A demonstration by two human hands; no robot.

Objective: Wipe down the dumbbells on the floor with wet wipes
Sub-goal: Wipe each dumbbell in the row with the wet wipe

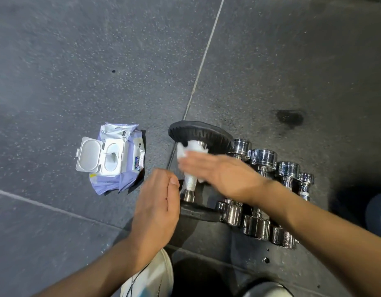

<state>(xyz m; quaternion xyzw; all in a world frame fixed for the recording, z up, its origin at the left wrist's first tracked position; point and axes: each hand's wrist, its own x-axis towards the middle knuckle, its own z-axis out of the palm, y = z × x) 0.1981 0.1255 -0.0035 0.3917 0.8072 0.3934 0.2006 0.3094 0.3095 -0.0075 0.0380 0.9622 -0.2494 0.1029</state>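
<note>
Right hand [219, 174]: flat, fingers [191, 162] stretched out straight, palm down on a white wet wipe [183, 152]. No curl, no pinch; wipe pressed against the knurled steel handle [190, 181] of the big dumbbell [203, 136], not clasped. Wipe bunched, poking out past the fingertips toward the far black plate and again under the heel of the palm. Hand motion-blurred.

Left hand [158, 202]: loosely cupped, fingers curled in, thumb [174, 182] on top, just beside the handle on the side away from the right hand. Nothing visibly held. Contact with the near plate [198, 212] or handle: cannot tell, edge hidden by the hand itself.

Big dumbbell: black rubber plates, chrome collars, lying on the dark speckled rubber floor [78, 61], handle running away from the body, directly under the right palm.

Count:
- Dumbbells: 5 total. 1 black-plated, 4 chrome [263, 157], in a row on the forearm side of the right hand, parallel, side by side, descending in size outward from the grip. Nearest chrome one right against the black dumbbell; touching or not, cannot tell.
- Loose wipes: 1, the one under the palm.
- Wipe packs: 1, lilac soft pack [119, 159], beyond the left hand, well apart from the dumbbells, flat on the floor. White flip lid [89, 155] fully open, oval dispensing slot exposed, pack crumpled.
- Hands: 2, bare forearms.

Dark wet-looking patch [290, 118] on the floor past the chrome row. Pale seam line [204, 56] in the floor running off beyond the far plate.
</note>
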